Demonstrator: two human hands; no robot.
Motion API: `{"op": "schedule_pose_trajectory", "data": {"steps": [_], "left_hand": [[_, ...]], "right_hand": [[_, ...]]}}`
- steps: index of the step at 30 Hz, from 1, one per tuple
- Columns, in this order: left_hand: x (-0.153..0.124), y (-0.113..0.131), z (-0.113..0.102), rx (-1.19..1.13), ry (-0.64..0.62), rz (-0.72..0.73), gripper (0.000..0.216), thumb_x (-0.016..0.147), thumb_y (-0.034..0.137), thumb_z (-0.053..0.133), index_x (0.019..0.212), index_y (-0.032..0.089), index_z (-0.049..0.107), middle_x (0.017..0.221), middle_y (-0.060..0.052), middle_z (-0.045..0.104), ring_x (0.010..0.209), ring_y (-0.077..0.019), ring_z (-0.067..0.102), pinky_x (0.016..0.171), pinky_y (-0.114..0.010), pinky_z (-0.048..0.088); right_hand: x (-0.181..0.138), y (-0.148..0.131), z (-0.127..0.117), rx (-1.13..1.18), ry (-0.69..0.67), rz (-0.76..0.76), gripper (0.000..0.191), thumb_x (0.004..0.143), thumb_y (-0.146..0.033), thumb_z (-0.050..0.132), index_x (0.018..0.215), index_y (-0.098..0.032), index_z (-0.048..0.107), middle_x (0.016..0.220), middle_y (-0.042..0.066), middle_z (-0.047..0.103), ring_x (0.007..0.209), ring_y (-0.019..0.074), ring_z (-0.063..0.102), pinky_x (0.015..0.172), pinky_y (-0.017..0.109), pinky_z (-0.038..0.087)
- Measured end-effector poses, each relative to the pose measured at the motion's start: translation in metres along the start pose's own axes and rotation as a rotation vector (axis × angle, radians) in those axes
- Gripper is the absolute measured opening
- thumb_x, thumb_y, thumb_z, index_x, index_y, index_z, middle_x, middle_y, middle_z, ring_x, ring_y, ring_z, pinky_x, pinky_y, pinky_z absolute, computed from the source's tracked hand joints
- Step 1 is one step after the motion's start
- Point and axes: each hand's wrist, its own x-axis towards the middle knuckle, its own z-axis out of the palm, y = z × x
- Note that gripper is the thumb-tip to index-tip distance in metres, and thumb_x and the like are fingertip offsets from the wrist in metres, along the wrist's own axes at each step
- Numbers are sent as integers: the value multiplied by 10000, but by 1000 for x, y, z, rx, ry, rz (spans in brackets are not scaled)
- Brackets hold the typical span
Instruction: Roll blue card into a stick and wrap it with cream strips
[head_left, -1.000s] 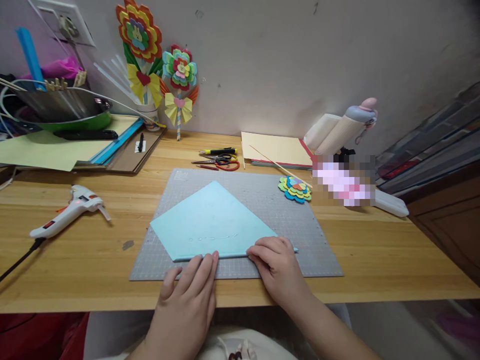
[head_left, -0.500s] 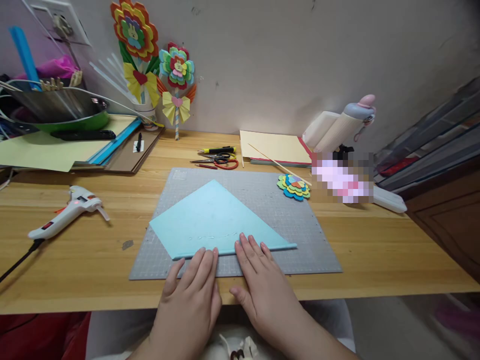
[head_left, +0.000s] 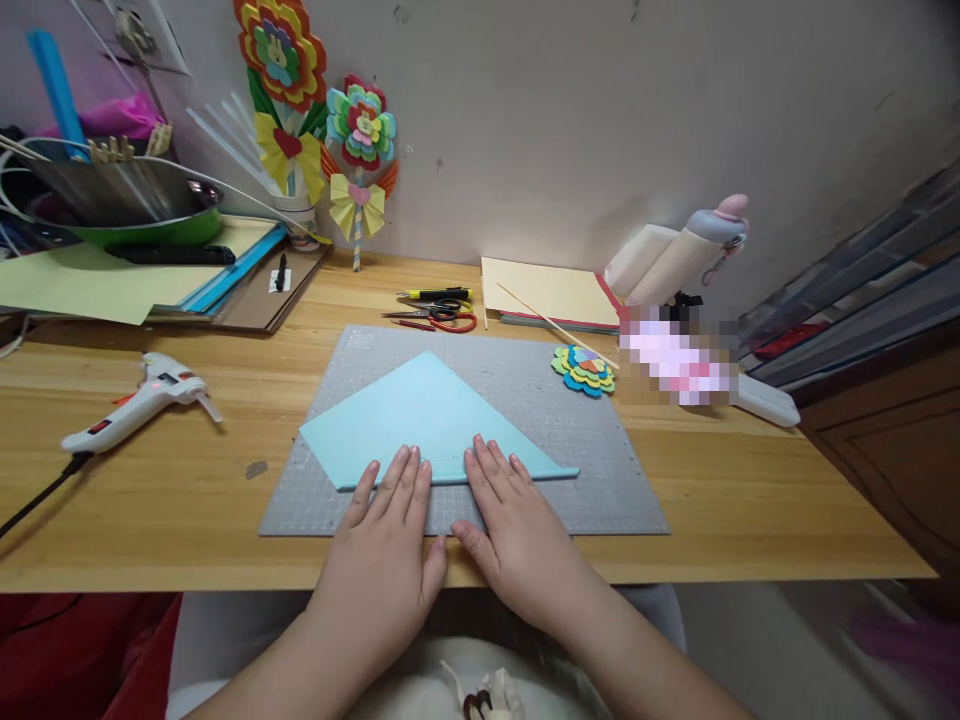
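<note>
A light blue sheet of paper lies on the grey cutting mat, its near edge rolled into a thin tube that sticks out at the right. My left hand rests flat across the left part of the roll, fingers stretched forward onto the paper. Beside it, my right hand presses flat over the middle of the roll with its thumb out to the side. A line of clear glue on the sheet is now mostly hidden by my fingers.
A white glue gun lies on the left of the wooden table. Scissors and a cutter lie behind the mat. A layered paper flower sits at the mat's right. Finished paper flowers stand by the wall; a bottle leans at the right.
Both hands have moved forward over the paper, rolling the near edge further, and the fingers now cover most of the glue line. The camera view has shifted slightly.
</note>
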Motion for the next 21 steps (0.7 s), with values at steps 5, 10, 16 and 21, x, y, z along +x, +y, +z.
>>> {"op": "schedule_pose_trajectory", "data": {"steps": [5,10,16,21], "left_hand": [[1,-1,3,15,1,5,570,855,353,381,1335,59,475,1438,-135,401,1359,-235,344,1154,-412,72],[-6,0,10,14,50,7,610,887,401,367,1404,77,369,1468,-131,352,1381,-232,301,1157,-420,-7],[-20,-13,4,-300,87,-67,612,946,322,310,1492,210,56,1501,-83,321,1415,-201,213,1142,-472,-43],[-9,-32,-13,-955,83,-363,549,969,368,84,1492,214,23,1395,-75,492,1417,-161,201,1150,-488,-49]], "right_hand": [[3,-1,-6,-11,-51,29,675,953,-490,321,1455,-46,247,1533,151,137,1421,261,130,1138,485,219],[5,-3,-6,-12,-70,42,679,950,-490,332,1456,-46,245,1532,153,134,1420,262,129,1142,478,206],[3,-3,-6,-20,-56,34,681,950,-500,324,1458,-53,246,1532,149,134,1419,265,136,1141,483,213],[1,-1,-3,-25,-19,6,666,953,-495,323,1454,-59,267,1526,156,173,1414,269,171,1134,492,229]]}}
